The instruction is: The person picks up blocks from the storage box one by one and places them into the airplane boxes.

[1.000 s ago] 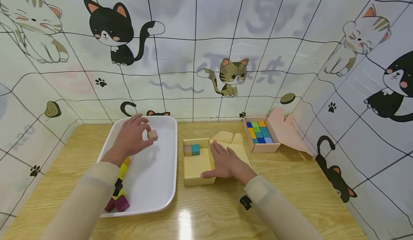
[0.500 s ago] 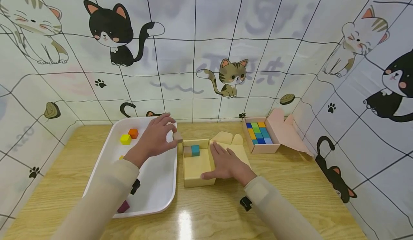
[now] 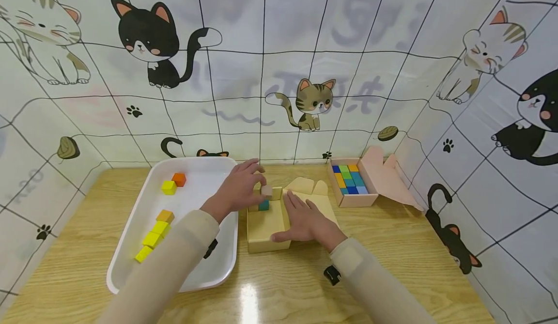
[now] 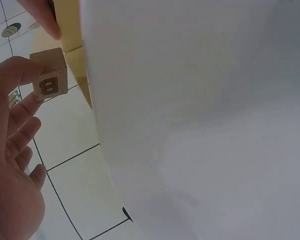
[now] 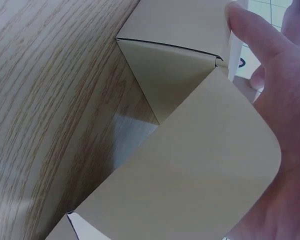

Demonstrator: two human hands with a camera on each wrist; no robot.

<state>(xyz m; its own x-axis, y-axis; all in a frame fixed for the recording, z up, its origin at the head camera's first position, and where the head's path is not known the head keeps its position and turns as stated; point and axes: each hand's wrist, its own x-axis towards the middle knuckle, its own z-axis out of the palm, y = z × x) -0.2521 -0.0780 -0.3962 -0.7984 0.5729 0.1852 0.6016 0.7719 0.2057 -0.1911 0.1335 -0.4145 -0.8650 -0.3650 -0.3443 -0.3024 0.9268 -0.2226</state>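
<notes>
My left hand (image 3: pixel 239 189) pinches a plain wooden cube (image 3: pixel 266 191) between thumb and fingers, above the back of the yellow cardboard box (image 3: pixel 269 244). In the left wrist view the same wooden cube (image 4: pixel 51 75) shows a brown printed mark on one face. Inside the box, a teal cube (image 3: pixel 263 206) sits in the back left part; another cube beside it is mostly hidden by my hand. My right hand (image 3: pixel 305 218) lies with fingers spread on the box's opened lid, thumb at the box's front right edge. The right wrist view shows the thumb touching the cardboard.
A white tray (image 3: pixel 231 246) on the left holds several yellow cubes (image 3: pixel 152 239), a yellow-orange cube (image 3: pixel 165 216) and an orange cube (image 3: pixel 179 179). At the back right stands a pink box (image 3: pixel 357 200) filled with coloured cubes, its lid open. A cat-patterned sheet encloses the table's back and sides.
My left hand has carried the wooden cube rightward from over the tray to over the yellow box. My right hand has stayed on the lid.
</notes>
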